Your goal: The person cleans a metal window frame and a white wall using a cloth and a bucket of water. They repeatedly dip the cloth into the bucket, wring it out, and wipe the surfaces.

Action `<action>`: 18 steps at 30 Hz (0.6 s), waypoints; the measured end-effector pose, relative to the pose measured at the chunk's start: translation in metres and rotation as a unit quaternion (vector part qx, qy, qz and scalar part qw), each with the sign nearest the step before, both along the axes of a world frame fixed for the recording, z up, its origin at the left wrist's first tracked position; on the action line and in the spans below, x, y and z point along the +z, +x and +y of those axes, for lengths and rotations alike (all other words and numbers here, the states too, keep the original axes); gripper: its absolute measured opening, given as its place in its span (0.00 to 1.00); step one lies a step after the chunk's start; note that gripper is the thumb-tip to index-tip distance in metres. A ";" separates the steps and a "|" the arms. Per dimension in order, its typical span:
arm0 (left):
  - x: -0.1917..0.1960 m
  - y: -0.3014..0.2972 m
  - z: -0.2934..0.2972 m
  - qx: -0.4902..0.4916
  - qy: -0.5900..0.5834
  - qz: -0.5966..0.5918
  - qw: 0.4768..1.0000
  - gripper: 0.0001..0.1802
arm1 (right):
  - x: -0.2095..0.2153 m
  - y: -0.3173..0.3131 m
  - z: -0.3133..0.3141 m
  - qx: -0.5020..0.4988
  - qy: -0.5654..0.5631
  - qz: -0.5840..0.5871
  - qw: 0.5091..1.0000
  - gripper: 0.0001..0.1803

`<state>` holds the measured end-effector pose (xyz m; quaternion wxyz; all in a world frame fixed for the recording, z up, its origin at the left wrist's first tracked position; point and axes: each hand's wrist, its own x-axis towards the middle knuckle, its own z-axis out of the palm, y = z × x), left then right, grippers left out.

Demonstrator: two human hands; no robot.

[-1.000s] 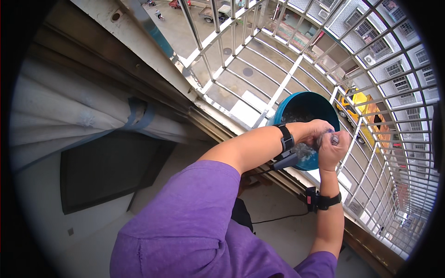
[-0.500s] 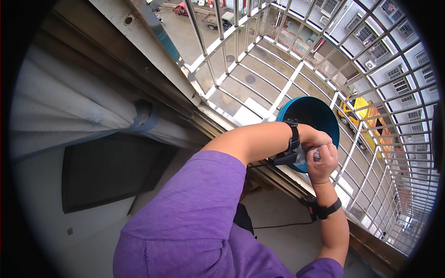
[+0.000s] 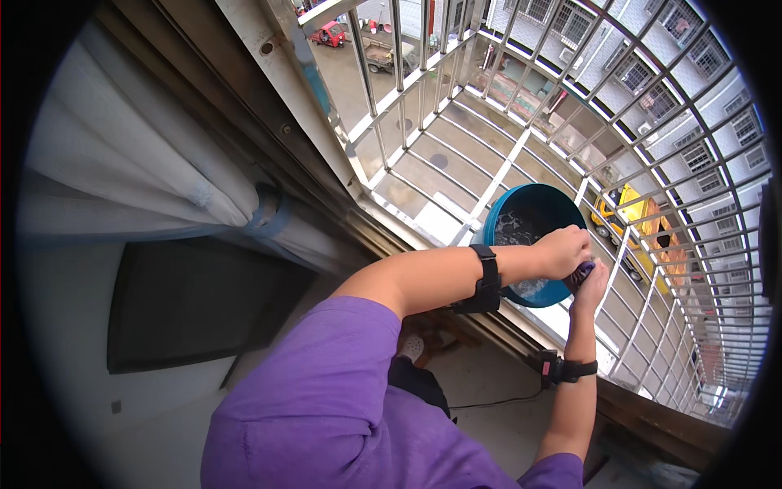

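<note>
A teal bucket (image 3: 495, 213) stands on the barred window ledge, with bubbly water in it. Above its right rim, my left hand (image 3: 564, 250) closes over one end of a dark purplish wet cloth (image 3: 580, 275). My right hand (image 3: 593, 287) wraps the same bunched cloth from the near side, the two hands nearly touching. Most of the cloth is hidden in the fingers, so its exact kind does not show. Each wrist wears a black strap with a small device.
Metal security bars (image 3: 497, 183) enclose the ledge, with a street far below. A window frame (image 3: 326, 171) runs diagonally beside a tied curtain (image 3: 155, 155). A thin cable (image 3: 497, 400) trails beneath my arms, and a light shoe (image 3: 412, 348) shows on the floor.
My hands have shifted slightly right, and their grip on the cloth has turned. My left forearm sits lower, uncovering more of the water. The view has shifted a little.
</note>
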<state>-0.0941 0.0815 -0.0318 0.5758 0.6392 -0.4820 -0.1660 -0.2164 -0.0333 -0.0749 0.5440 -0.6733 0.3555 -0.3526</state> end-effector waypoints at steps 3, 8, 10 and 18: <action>0.019 -0.028 0.035 -0.032 0.066 -0.019 0.997 0.25 | 0.026 0.005 -0.002 -0.024 0.156 -0.071 0.985 0.11; 0.034 -0.043 0.074 -0.009 0.193 0.132 0.972 0.53 | 0.096 -0.011 0.054 0.099 0.070 -0.114 0.986 0.09; 0.034 -0.059 0.087 -0.132 0.090 0.311 0.937 0.45 | 0.097 -0.034 0.065 0.183 0.042 -0.112 0.976 0.11; 0.024 -0.098 0.157 0.147 0.127 0.173 0.966 0.32 | 0.128 -0.122 0.138 0.234 0.336 -0.235 0.882 0.17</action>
